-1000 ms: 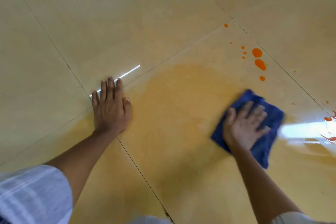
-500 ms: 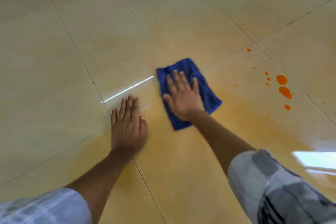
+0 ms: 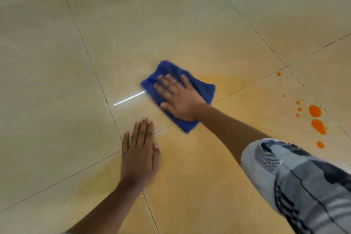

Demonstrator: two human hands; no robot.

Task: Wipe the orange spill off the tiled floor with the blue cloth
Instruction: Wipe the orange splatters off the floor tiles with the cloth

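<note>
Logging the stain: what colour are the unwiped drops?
Bright orange drops, clearest in the head view.

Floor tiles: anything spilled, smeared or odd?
Yes. Bright orange drops sit unwiped at the right, apart from the blue cloth under the right hand. A pale orange smear tints the tiles around both hands.
</note>
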